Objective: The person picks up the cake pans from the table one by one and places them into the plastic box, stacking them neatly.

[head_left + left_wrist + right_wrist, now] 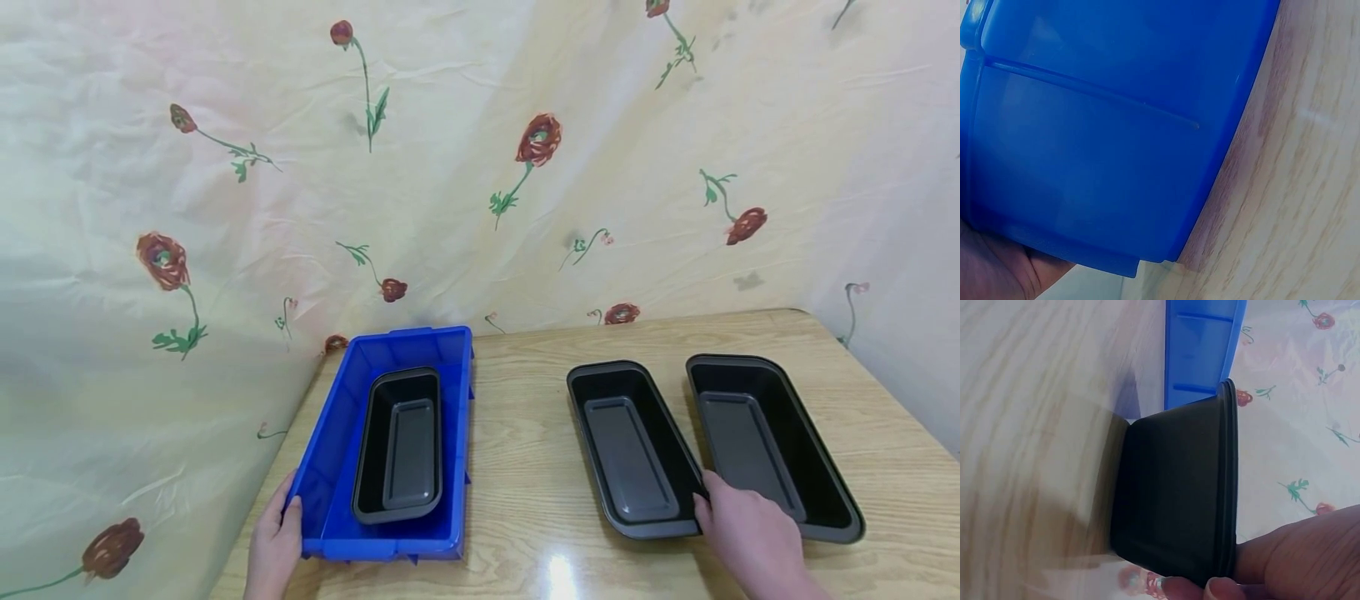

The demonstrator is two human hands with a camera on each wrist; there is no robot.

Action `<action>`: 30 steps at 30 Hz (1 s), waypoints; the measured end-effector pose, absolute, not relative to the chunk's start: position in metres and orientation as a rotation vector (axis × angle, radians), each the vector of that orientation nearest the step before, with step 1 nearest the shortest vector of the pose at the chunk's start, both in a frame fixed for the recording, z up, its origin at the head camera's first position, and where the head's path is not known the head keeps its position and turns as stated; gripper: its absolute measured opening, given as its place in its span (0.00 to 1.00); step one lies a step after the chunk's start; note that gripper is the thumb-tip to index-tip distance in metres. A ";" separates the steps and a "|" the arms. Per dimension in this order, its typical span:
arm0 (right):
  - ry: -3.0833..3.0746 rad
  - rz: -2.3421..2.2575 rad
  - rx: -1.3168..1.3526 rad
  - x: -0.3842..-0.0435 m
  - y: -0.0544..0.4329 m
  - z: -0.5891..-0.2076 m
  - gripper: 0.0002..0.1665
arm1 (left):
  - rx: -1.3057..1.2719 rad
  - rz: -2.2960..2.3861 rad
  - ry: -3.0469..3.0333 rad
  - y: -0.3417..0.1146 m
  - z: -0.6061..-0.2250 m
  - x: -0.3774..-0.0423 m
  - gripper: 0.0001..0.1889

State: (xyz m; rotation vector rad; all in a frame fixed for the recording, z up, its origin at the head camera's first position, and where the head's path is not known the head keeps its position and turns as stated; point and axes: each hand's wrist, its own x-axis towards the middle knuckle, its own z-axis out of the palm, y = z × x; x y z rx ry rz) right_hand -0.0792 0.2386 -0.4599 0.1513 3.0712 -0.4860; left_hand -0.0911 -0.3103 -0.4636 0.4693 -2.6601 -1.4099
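Note:
My left hand (274, 537) grips the near left corner of a blue plastic bin (352, 548), thumb up at the rim. In the left wrist view, the bin's wall (1085, 162) hides most of the fingers. One black loaf pan (412, 454) lies inside the bin. To the right, my right hand (752, 533) pinches the rim of a second black loaf pan (630, 458) at its near right corner. The right wrist view shows thumb and fingertips at that rim, with the pan's end wall (1172, 487) facing the camera.
A third black loaf pan (746, 442) stands just right of the held one, partly behind my right hand. Everything rests on a wood-grain table (517, 433). Flower-printed cloth (450, 192) hangs along the table's back and left edges.

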 end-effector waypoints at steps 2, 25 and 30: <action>3.050 -0.516 0.183 -0.080 0.239 -0.460 0.22 | 0.471 -1.402 -2.664 -0.311 -0.464 -0.092 0.27; 2.822 -1.035 0.146 -0.082 0.249 -0.465 0.29 | 0.489 -1.430 -2.658 -0.310 -0.464 -0.091 0.27; 2.688 -1.219 0.144 -0.081 0.249 -0.463 0.30 | 0.475 -1.449 -2.649 -0.312 -0.465 -0.091 0.27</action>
